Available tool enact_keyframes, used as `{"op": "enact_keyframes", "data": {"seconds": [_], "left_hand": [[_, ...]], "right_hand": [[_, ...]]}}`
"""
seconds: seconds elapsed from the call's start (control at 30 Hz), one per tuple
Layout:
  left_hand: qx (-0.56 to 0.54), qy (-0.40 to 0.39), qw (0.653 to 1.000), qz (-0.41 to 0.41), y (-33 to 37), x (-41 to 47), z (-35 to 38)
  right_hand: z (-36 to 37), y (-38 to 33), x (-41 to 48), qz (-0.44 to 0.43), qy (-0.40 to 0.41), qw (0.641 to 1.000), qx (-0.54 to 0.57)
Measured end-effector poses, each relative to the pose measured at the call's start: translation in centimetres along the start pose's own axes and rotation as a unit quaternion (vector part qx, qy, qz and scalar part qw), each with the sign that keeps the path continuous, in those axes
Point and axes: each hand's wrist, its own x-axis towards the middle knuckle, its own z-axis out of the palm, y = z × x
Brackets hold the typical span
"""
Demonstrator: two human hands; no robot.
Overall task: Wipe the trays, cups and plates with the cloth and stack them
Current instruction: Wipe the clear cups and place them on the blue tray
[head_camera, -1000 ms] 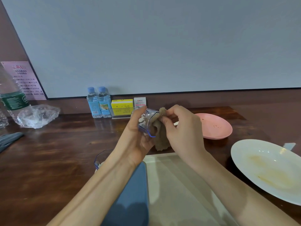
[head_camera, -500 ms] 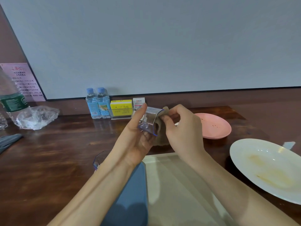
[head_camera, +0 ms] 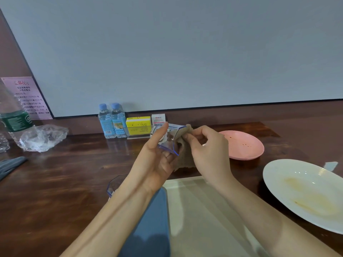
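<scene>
My left hand [head_camera: 156, 160] grips a clear angular cup with a blue rim [head_camera: 169, 139], tipped on its side above the table. My right hand [head_camera: 207, 151] pinches a brown cloth [head_camera: 183, 156] and presses it against the cup's open mouth. A second clear cup [head_camera: 115, 184] stands on the table, partly hidden by my left forearm. Below my arms lie a blue tray [head_camera: 154, 223] and a cream tray [head_camera: 200, 210] side by side. A pink plate [head_camera: 243, 145] with crumbs sits behind my right hand. A white plate [head_camera: 306, 191] with yellow smears lies at the right.
Two small water bottles [head_camera: 111, 121], a yellow box [head_camera: 138, 125] and a small white box [head_camera: 158, 118] line the wall. A large bottle [head_camera: 13, 123] and crumpled plastic wrap [head_camera: 44, 137] sit at the far left. A grey object [head_camera: 9, 165] lies at the left edge.
The cup has turned in my left hand and risen slightly. The cloth shifted from hanging over the rim to being pushed against the cup's mouth by my right fingers.
</scene>
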Motion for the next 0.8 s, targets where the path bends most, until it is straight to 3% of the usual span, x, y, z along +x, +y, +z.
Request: {"op": "enact_keyframes", "data": {"seconds": [0.07,0.13,0.2,0.27,0.33,0.43,0.5,0.53,0.63,0.73,0.8], "left_hand": [[0.014,-0.015,1.0,-0.014,0.2,0.1,-0.1],[0.031,-0.032,0.998,-0.047,0.3,0.2,0.0],[0.03,-0.01,0.997,-0.075,0.1,0.2,0.1],[0.022,0.017,0.997,-0.078,0.0,0.1,0.3],[0.015,0.028,0.998,-0.056,-0.2,0.1,0.3],[-0.008,0.039,0.999,0.0,-0.4,0.1,0.3],[-0.005,0.023,1.0,0.013,-0.4,0.0,0.3],[-0.006,0.019,1.0,0.006,-0.3,0.0,0.3],[-0.009,0.016,0.998,-0.054,-0.2,0.0,0.5],[-0.03,0.015,0.995,-0.093,-0.2,-0.3,1.3],[-0.031,0.023,0.996,-0.083,-0.4,-0.2,1.3]], "right_hand": [[-0.2,0.1,0.2,0.006,0.0,1.0,0.003],[-0.7,-0.2,0.3,-0.11,0.028,0.993,-0.04],[-0.9,-0.4,0.2,-0.267,0.049,0.957,-0.105],[-0.8,-0.5,0.2,-0.339,0.063,0.929,-0.134],[-0.8,-0.4,0.2,-0.299,0.073,0.946,-0.106],[-0.4,-0.5,0.0,-0.112,0.05,0.992,-0.031],[-0.1,-0.3,0.0,-0.008,0.022,1.0,0.008],[-0.2,-0.2,0.0,0.005,0.015,1.0,0.014],[-0.9,-0.1,0.4,-0.137,0.032,0.989,-0.04],[-1.1,-0.3,0.6,-0.33,0.053,0.935,-0.118],[-1.0,-0.3,0.7,-0.303,0.056,0.946,-0.103]]}}
